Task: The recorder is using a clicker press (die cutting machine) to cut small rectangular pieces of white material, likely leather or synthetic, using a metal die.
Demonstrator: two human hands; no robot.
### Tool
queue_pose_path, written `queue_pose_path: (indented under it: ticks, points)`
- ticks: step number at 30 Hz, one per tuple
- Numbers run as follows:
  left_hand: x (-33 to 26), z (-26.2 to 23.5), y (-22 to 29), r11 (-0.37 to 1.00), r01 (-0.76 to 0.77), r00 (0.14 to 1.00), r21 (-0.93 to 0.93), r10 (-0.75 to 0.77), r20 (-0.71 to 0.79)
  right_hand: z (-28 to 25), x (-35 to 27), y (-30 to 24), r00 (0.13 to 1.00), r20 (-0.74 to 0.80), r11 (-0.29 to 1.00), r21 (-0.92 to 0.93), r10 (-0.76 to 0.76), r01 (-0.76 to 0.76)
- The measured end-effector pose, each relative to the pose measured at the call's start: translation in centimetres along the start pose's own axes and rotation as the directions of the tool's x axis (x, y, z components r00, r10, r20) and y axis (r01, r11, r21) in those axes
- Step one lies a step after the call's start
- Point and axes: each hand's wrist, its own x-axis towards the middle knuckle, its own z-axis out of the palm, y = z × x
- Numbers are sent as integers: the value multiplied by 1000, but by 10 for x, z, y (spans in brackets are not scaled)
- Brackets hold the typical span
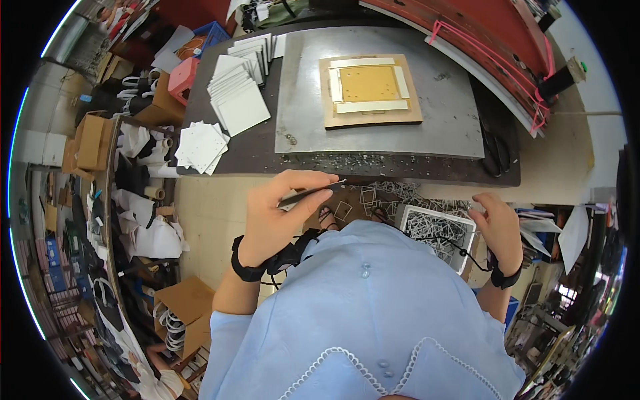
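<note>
My left hand (273, 207) is raised in front of the table's near edge. Its thumb and fingers pinch a thin, flat dark piece (310, 193) seen almost edge-on; its exact kind does not show. My right hand (499, 227) hangs empty beside a white bin (472, 223) of cut scraps, its fingers loosely bent and apart. On a grey metal plate (307, 87) lies a square wooden cutting die (373, 117) with a yellow middle and pale strips around it. A fanned stack of white square sheets (243, 107) lies left of the plate, with a smaller pile of white pieces (202, 147) nearer me.
A red machine (480, 40) with pink cord overhangs the far right. Black scissors (495, 153) lie at the table's right end. Scrap frames (400, 195) litter the floor beneath the table. Crowded shelves and a cardboard box (190, 310) stand on the left.
</note>
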Motion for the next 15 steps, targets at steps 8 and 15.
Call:
queue_pose_path:
  ticks: [8,15]
  points:
    - [19,28,1,609,-622,763,493,613,206,25,29,-107,971,143,495,868,-191,-30]
    - [18,40,6,747,-547,835,377,457,306,48,55,-116,979,144,355,931,-142,-85]
